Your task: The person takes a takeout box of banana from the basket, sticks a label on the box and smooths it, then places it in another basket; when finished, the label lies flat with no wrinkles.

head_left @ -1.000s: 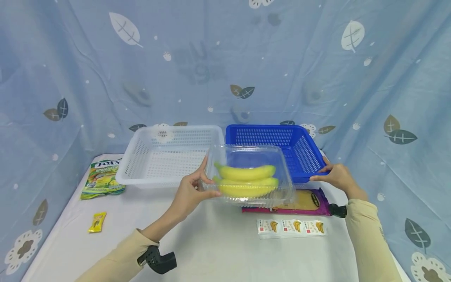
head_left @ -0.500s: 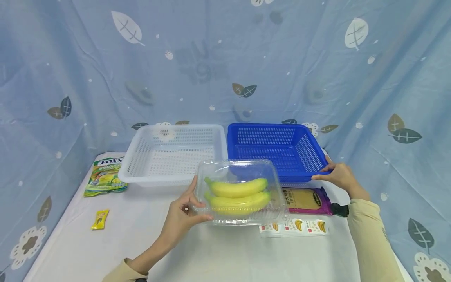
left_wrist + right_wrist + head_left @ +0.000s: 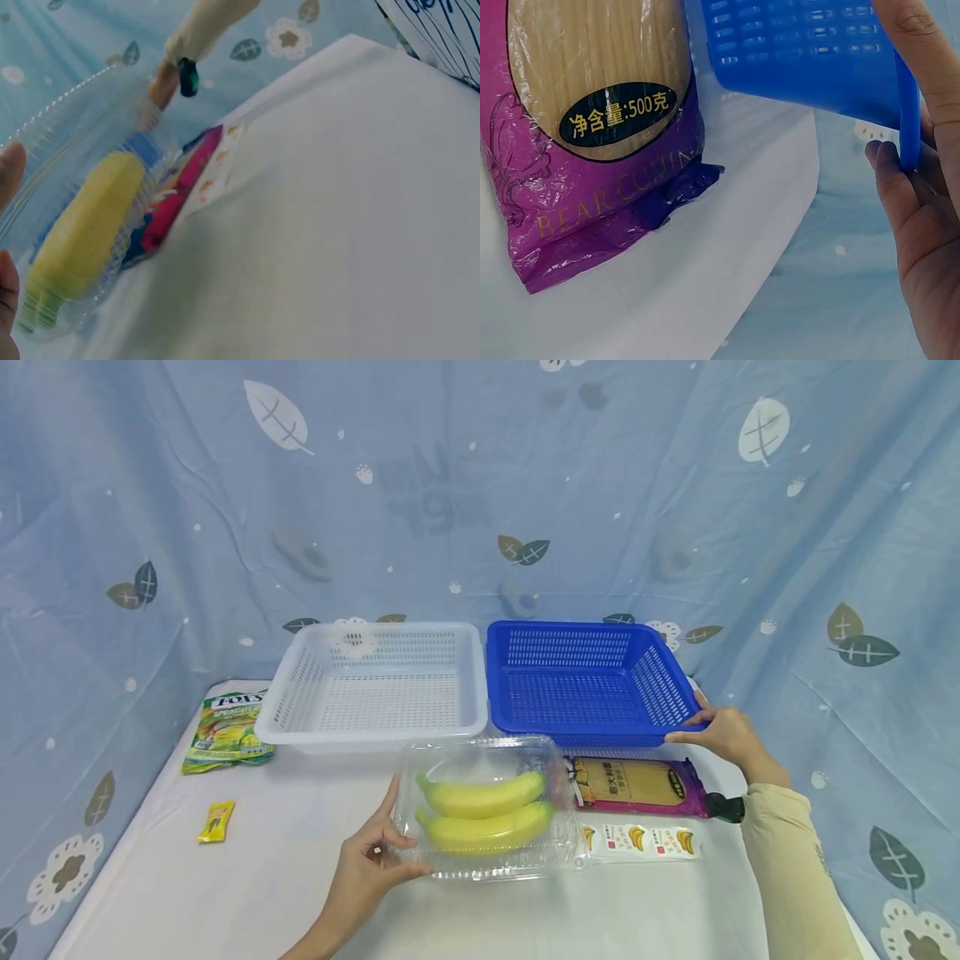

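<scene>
My left hand (image 3: 365,858) grips the left end of a clear plastic clamshell box (image 3: 491,752), its thumb and fingers pinching the side. Inside the box lie two yellow bananas (image 3: 483,828). In the left wrist view the bananas (image 3: 90,225) show through the ribbed wall, with the box tilted in that view. My right hand (image 3: 725,740) holds the right front corner of a blue plastic basket (image 3: 592,737). Seen from the right wrist, the thumb and fingers pinch the rim of the blue basket (image 3: 810,67) from both sides.
A white basket (image 3: 375,742) stands left of the blue one. A purple noodle pack (image 3: 637,783) and a banana-printed sachet strip (image 3: 645,842) lie in front of the blue basket. On the left are a green FOX'S bag (image 3: 228,735) and a small yellow packet (image 3: 217,822).
My left hand has brought the box of bananas left and toward me, away from the blue basket and off most of the noodle pack. The right hand stays on the basket rim.
</scene>
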